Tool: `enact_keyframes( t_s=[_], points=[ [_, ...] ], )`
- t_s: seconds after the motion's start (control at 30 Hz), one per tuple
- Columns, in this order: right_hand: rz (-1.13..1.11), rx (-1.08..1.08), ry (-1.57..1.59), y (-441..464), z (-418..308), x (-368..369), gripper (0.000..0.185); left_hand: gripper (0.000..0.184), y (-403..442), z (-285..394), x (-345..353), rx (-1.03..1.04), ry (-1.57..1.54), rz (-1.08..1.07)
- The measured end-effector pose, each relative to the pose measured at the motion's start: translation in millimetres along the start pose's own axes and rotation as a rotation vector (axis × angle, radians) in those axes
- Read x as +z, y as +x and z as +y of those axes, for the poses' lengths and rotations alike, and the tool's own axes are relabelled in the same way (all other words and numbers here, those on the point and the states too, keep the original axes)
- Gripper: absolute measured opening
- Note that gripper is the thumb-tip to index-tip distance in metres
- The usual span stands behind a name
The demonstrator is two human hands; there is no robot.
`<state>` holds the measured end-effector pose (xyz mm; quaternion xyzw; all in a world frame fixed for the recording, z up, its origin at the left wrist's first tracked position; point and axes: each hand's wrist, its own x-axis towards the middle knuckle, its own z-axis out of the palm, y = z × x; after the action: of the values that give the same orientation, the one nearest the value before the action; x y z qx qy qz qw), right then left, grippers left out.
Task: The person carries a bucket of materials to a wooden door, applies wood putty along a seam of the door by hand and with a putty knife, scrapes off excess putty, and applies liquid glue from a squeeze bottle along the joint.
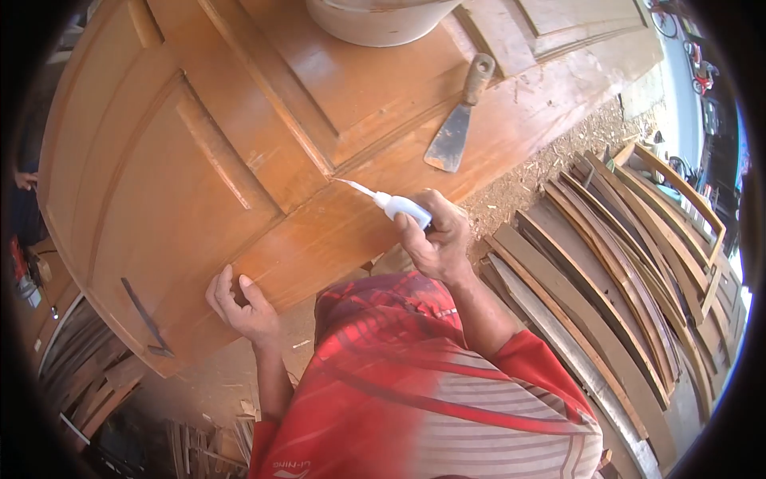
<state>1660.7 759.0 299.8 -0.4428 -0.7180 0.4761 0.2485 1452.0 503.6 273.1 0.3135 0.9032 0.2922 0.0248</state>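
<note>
My right hand [435, 239] is wrapped round a small white glue bottle [405, 208]. The bottle's thin nozzle points left, its tip at a panel joint of the brown wooden door [303, 247]; whether it touches the wood I cannot tell. My left hand [246, 307] rests at the door's near edge, fingers apart, holding nothing. Beyond the bottle, a putty knife [459, 120] with a worn wooden handle lies on the door, blade towards me.
A white tub [383, 22] stands on the door's far side. Stacked wooden boards [606, 295] lie on the ground to the right, among wood shavings [523, 176]. More timber [88, 371] is at lower left. Another person's hand [26, 180] shows at the far left edge.
</note>
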Motion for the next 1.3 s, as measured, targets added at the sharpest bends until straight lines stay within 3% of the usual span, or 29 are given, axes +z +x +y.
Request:
enact_keyframes(
  t_s=[0.13,0.23,0.37,0.43,0.47,0.53,0.6,0.8,1.0,1.3],
  points=[
    [-0.014,0.071,0.05,3,-6,-3,0.029,0.033,2,-3,1,0.005,-0.015,0.029],
    [-0.148,0.283,0.056,6,-17,-13,0.024,0.032,2,-7,3,0.049,0.001,0.058],
    [-0.164,0.291,0.198,1,4,-30,0.024,0.032,2,-5,1,0.025,-0.018,0.054],
    [0.052,0.101,0.421,5,7,-52,0.023,0.032,2,1,0,-0.01,-0.038,0.077],
    [0.093,0.107,0.422,11,14,-69,0.024,0.032,1,6,1,-0.041,-0.058,0.091],
    [0.177,0.106,0.442,31,30,-110,0.023,0.033,2,28,6,-0.004,-0.062,0.144],
    [0.231,0.1,0.481,57,50,-150,0.023,0.033,7,80,10,0.204,0.099,0.127],
    [0.266,0.137,0.42,121,82,-232,0.026,0.039,7,205,92,0.344,-0.13,-0.09],
    [0.117,0.18,0.38,151,95,-256,0.028,0.043,9,263,134,0.2,-0.131,-0.062],
    [0.03,0.21,0.315,170,102,-265,0.031,0.039,15,263,163,0.078,-0.087,-0.026]
  ],
)
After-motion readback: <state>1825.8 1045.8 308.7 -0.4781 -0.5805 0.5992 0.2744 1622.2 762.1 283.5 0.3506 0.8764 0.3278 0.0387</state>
